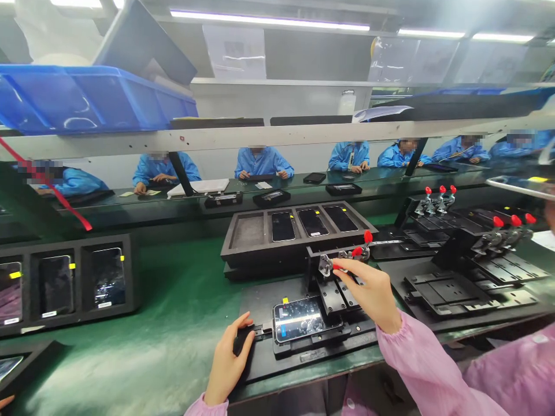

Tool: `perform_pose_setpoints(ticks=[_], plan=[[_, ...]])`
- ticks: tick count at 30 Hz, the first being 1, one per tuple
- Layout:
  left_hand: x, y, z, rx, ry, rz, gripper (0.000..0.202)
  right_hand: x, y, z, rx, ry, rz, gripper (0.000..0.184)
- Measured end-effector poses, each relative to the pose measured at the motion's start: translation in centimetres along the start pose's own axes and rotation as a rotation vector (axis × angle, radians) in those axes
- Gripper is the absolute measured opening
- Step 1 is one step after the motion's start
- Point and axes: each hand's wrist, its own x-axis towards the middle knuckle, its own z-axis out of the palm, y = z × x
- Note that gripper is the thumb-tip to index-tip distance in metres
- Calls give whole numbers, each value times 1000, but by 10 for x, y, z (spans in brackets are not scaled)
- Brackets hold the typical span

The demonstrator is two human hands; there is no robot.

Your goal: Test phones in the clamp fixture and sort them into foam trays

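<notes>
The left hand [228, 361] curls around a black jig handle [243, 340]; the right hand [370, 294] pinches a steel toggle clamp [344, 255] with red grips; a smartphone [301, 319] lies in the black jig [260, 300] between them, at the left hand's two o'clock; a foam tray [260, 249] holding three phones sits at twelve o'clock; another foam tray [65, 320] sits at nine o'clock.
</notes>
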Motion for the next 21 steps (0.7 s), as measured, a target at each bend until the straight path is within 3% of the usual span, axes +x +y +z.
perform_pose_setpoints(ticks=[8, 14, 21], plan=[[-4, -2, 2, -15, 16, -25, 34, -50, 10, 13, -155, 45, -190, 51], [-10, 18, 6, 95, -63, 142, 37, -76, 23, 34, -391, -71, -176, 64], [-8, 36, 3, 382, -196, 302, 50, -80, 21, 46, -587, -172, -169, 70]])
